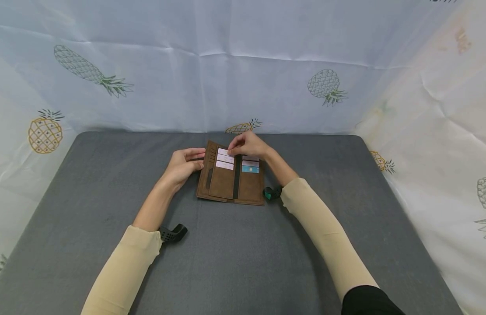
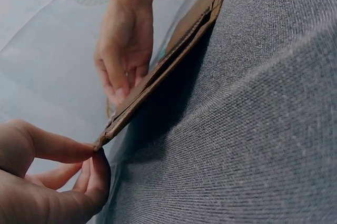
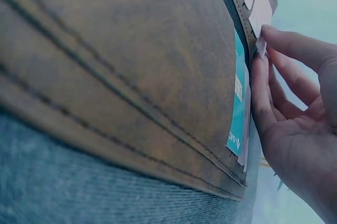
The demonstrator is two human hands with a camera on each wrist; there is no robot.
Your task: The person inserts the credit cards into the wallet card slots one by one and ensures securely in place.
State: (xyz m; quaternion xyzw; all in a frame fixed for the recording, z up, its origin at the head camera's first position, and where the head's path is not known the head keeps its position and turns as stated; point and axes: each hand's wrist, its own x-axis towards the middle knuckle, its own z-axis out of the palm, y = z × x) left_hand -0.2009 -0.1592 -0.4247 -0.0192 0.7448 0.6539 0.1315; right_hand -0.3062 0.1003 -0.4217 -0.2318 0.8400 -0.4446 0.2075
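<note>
A brown leather wallet [image 1: 222, 186] lies opened out near the table's far side, with white cards [image 1: 225, 165] in its left slots. On its right half a blue card [image 1: 250, 169] shows below more pale cards. My left hand [image 1: 179, 167] pinches the wallet's left edge between thumb and fingers, and in the left wrist view that edge is lifted off the cloth. Over the top of the wallet, my right hand [image 1: 250, 145] pinches a white card [image 3: 261, 47] by thumb and fingertips at the left half's top slot. The card's lower part is hidden.
A grey cloth-covered table [image 1: 235, 253] lies under the wallet. Behind it hangs a white curtain [image 1: 266, 96] printed with pineapples. Each wrist carries a black strap-on camera mount [image 1: 173, 233].
</note>
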